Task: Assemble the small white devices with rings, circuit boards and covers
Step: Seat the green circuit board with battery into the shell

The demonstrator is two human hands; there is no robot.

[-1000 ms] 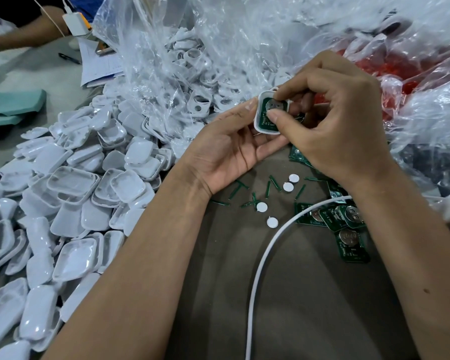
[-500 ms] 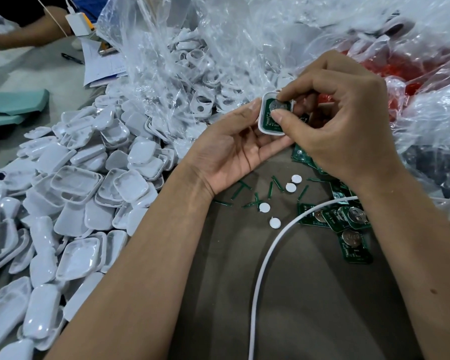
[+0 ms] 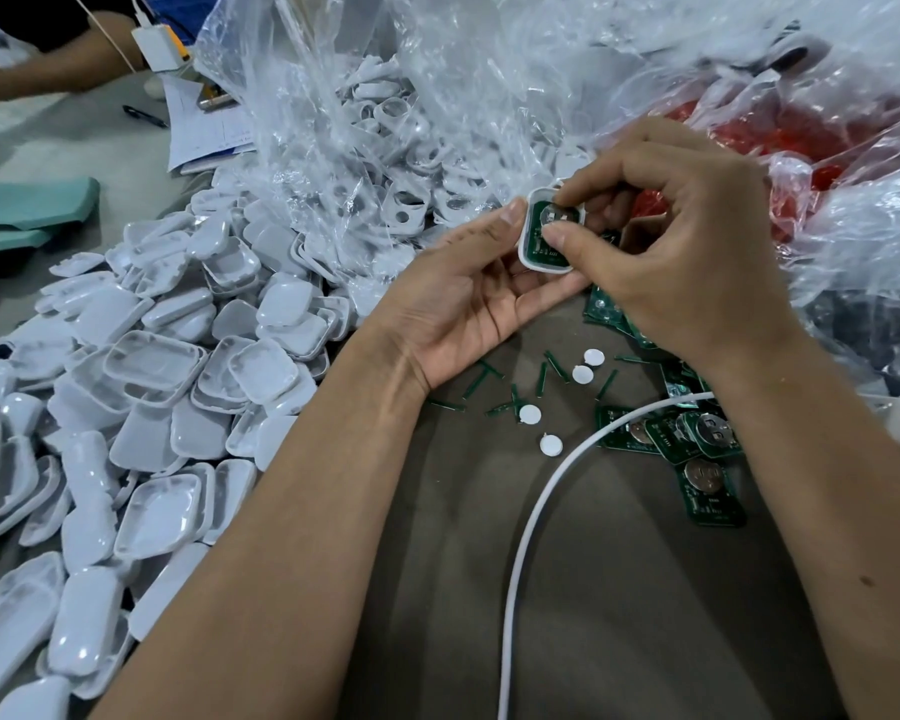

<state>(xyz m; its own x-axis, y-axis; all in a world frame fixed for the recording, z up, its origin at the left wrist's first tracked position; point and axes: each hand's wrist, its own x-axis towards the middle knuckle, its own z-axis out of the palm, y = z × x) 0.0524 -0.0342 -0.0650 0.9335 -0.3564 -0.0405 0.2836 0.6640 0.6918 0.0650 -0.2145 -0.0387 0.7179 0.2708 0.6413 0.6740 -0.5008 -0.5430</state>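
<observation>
Seating the circuit board in its white shell

The left hand [image 3: 468,298] cradles a small white shell [image 3: 551,232] on its fingers, thumb against the shell's left edge. The right hand [image 3: 687,252] pinches and presses the green circuit board [image 3: 544,236] lying inside that shell, thumb on the lower part, forefinger on the upper rim by the coin-cell holder. The device sits above the brown table [image 3: 619,589], in front of the clear bag of white rings [image 3: 385,163].

To do this well, I judge the board should go down flat and square to the shell's walls: press evenly at both ends, not one corner, keeping the left fingers under the shell as support. Spare boards [image 3: 697,449], white discs [image 3: 583,374] and the heap of covers [image 3: 152,387] lie within reach for the following steps
</observation>
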